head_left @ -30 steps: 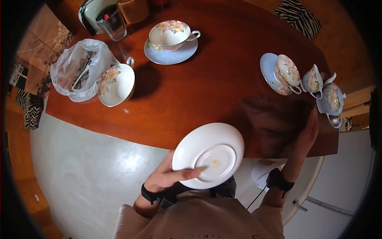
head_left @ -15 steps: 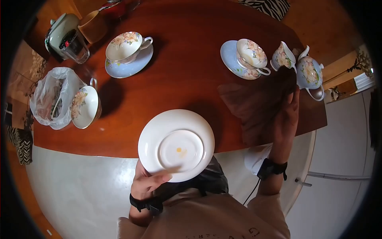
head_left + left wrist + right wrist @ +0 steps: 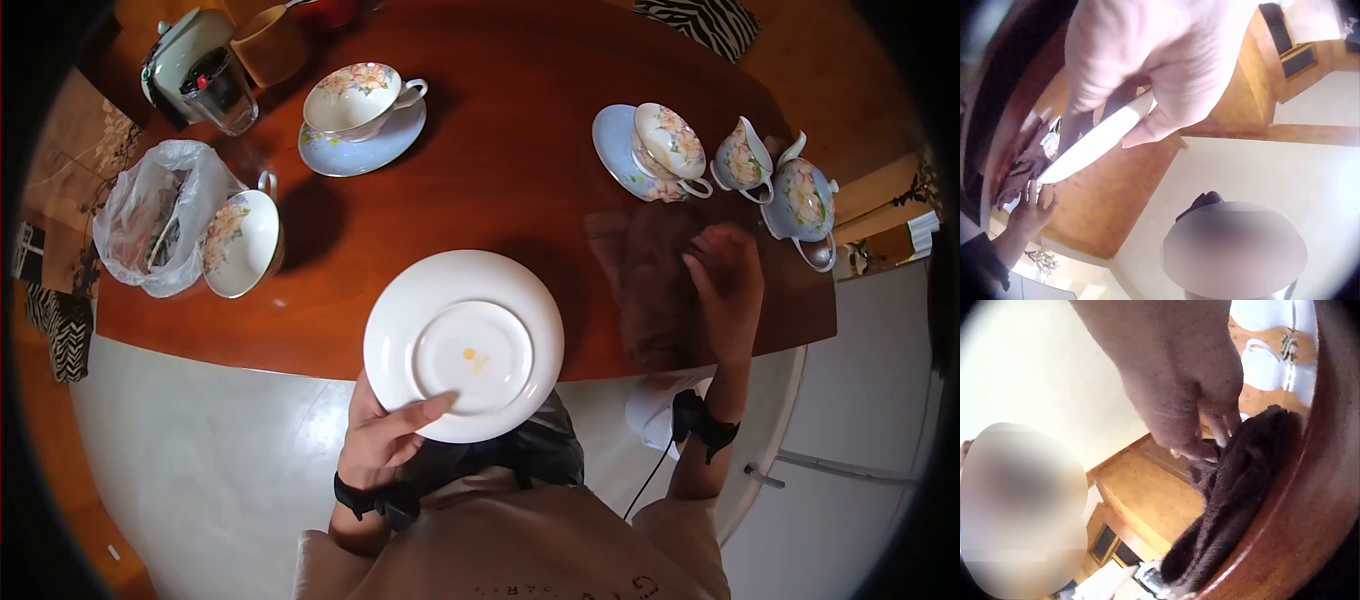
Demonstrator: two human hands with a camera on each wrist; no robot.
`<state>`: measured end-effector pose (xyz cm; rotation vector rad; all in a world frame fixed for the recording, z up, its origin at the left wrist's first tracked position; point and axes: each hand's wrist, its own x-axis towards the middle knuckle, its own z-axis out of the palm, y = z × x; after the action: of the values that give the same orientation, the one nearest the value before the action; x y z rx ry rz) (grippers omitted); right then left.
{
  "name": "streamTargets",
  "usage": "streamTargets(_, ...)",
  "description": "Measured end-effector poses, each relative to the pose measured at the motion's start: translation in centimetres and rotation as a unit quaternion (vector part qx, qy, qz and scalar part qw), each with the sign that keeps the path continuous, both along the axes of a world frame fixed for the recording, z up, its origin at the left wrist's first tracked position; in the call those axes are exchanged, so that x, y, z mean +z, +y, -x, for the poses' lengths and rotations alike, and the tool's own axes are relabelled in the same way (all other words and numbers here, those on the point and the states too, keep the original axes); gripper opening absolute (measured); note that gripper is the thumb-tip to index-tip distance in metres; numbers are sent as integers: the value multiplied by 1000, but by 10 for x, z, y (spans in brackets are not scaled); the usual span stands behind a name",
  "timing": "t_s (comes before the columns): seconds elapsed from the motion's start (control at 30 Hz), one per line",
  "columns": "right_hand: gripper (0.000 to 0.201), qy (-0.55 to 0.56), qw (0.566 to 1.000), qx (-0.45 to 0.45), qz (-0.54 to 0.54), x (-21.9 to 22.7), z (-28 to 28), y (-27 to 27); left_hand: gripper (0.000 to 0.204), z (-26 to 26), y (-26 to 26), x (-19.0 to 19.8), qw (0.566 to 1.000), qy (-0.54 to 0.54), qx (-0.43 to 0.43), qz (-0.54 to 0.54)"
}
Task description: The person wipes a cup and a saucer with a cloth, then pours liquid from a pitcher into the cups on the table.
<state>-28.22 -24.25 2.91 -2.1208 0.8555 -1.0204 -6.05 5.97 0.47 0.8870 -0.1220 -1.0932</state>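
Head view: saucer (image 3: 464, 340) in L hand (image 3: 380, 438), thumb on underside, fingers behind near rim. R hand (image 3: 730, 290) apart from L, by dark cloth (image 3: 658, 300) on its L side; pinching or not, can't tell. Saucer prob. light, stiff, slick, fragile; best gripped at rim. Underside faces cam; round, no long axis.

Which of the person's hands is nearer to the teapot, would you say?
The right hand: it is by the cloth, left of the teapot and nearer the person. The left hand is farther left, gripping the saucer.
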Motion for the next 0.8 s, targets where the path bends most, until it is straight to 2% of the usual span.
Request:
streamTargets(0.03, 24, 12, 999, -30, 21, 5, -1, 0, 77, 2, -3, 1, 999, 15, 31, -7)
streamTargets(0.13, 17, 151, 968, -181, 92, 21, 14, 4, 78, 9, -9, 5, 993, 34, 103, -45)
streamTargets(0.23, 16, 187, 960, -173, 118, 25, 44, 2, 78, 2, 5, -16, 997, 29, 64, -23)
streamTargets(0.33, 19, 187, 972, -142, 29, 28, 56, 15, 83, -6, 12, -26, 999, 4, 29, -34)
streamTargets(0.4, 24, 89, 986, -71, -121, 25, 63, 25, 83, -6, 7, -27, 999, -4, 37, -18)
streamTargets(0.43, 28, 38, 979, -34, -195, 23, 63, 29, 83, -5, 3, -26, 999, -10, 44, -12)
streamTargets(0.53, 38, -67, 934, -1, -351, 28, 41, 57, 82, -5, -6, -21, 997, -39, 72, -4)
streamTargets(0.63, 44, -115, 892, 119, -421, 25, 32, 68, 81, -9, -12, -22, 995, -60, 80, 14)
streamTargets(0.73, 43, -134, 872, 160, -443, 19, 25, 70, 77, -17, -20, -21, 993, -72, 85, 40)
streamTargets(0.8, 36, -108, 892, 159, -409, 18, 21, 69, 76, -22, -21, -17, 994, -86, 69, 27)
